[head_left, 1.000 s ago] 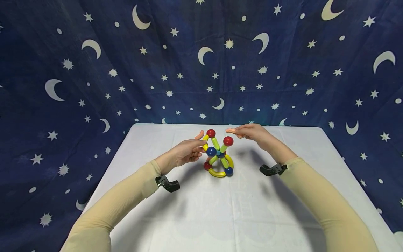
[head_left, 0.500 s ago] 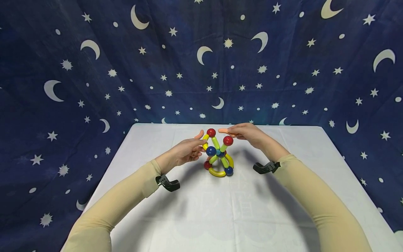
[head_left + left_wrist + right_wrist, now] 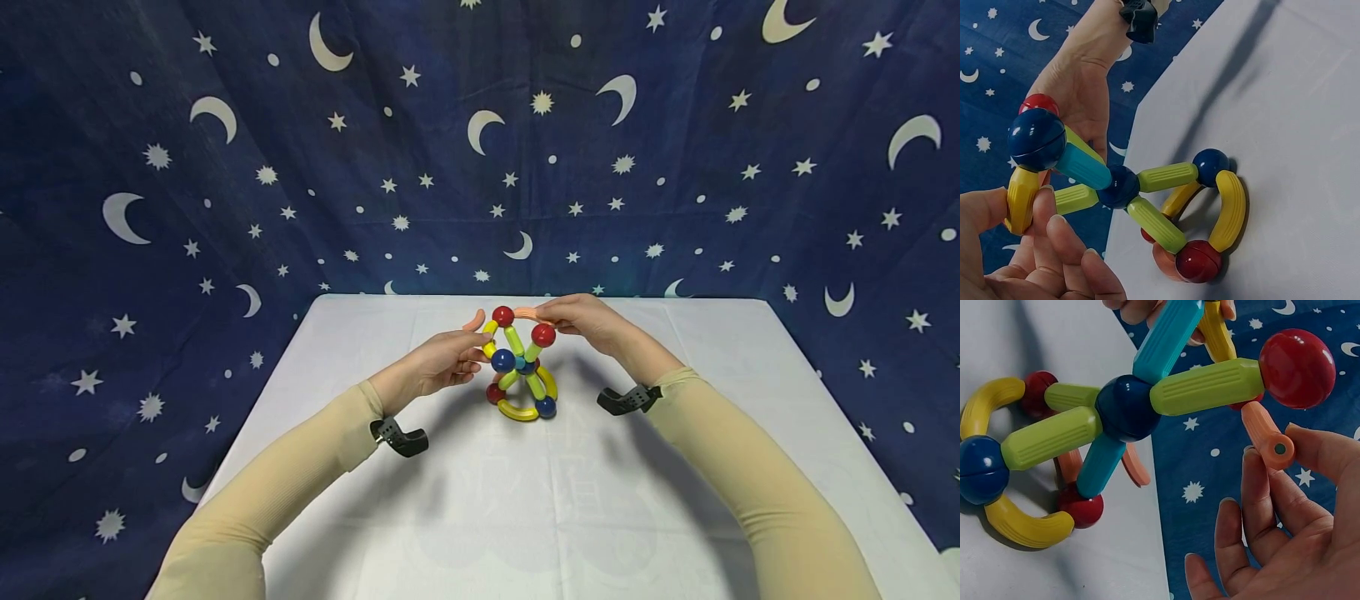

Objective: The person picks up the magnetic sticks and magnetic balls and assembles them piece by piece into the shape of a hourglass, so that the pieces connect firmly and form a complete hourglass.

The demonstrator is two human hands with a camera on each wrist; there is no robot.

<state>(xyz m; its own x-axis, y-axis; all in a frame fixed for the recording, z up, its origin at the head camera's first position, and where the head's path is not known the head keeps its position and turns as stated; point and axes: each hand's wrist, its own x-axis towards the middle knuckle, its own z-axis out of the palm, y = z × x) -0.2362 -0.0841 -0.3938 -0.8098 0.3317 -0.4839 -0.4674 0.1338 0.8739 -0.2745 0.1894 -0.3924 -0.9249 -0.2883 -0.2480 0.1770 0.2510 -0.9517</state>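
A magnetic ball-and-rod model (image 3: 531, 385) stands on the white table, green and light blue rods spreading from a dark blue centre ball (image 3: 1127, 407). My left hand (image 3: 442, 362) pinches a yellow curved rod (image 3: 1021, 200) on its upper left, below a blue ball (image 3: 1037, 139). Between the thumb and fingertips of my right hand (image 3: 592, 318) is an orange curved rod (image 3: 1263, 434). Its far end meets the upper red ball (image 3: 503, 317); the contact is partly hidden. The nearer red ball (image 3: 543, 335), on a green rod, stands beside its free end, which shows a dark round tip.
Yellow and orange curved rods with red and blue balls form the model's base ring (image 3: 1230, 209). The white cloth (image 3: 480, 517) covers the table. Behind it hangs a dark blue curtain (image 3: 435, 150) with moons and stars. A black band (image 3: 628, 400) sits at each wrist.
My right hand has moved left with the orange curved rod, bringing its end to the upper red ball. The left hand and the model have stayed in place.
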